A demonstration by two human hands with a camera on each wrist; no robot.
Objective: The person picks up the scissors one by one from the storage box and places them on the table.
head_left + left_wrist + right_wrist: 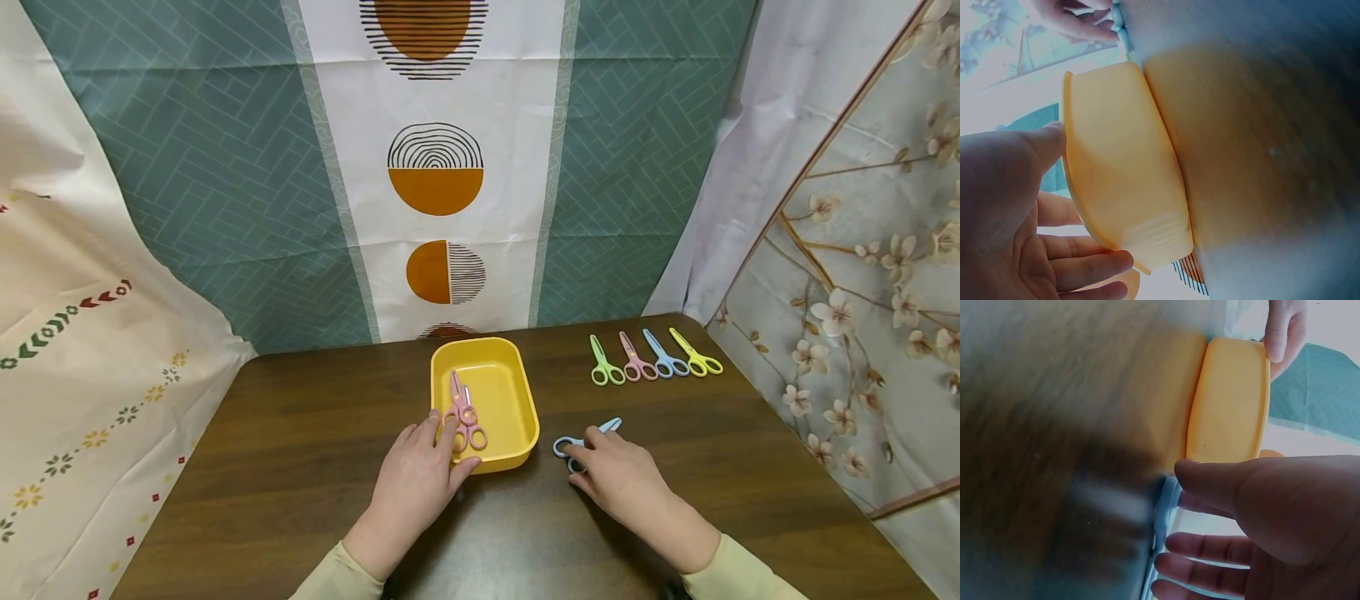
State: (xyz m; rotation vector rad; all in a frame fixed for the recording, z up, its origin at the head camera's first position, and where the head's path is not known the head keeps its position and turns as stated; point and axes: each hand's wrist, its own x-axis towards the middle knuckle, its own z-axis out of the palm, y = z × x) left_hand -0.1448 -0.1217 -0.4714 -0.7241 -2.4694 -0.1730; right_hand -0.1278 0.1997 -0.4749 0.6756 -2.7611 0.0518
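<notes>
My left hand [420, 471] rests over the near left corner of a yellow tray [527, 408], its fingers loose. In the left wrist view the thumb tip is at the rim and other fingers lie along the corner. Inside the tray, along its left side, two pink scissors [462, 412] overlap, partly covered by my fingers. To the right of the tray, my right hand [622, 475] pinches blue scissors [615, 424] by the handles, with thumb and index finger. Their blades point away to the right, low over the table.
At the back right of the dark wooden table [330, 417], green scissors [600, 363], pink scissors [632, 358], blue scissors [663, 354] and yellow scissors [693, 353] lie in a row. A patterned curtain [225, 167] hangs behind the table, with more cloth at both sides.
</notes>
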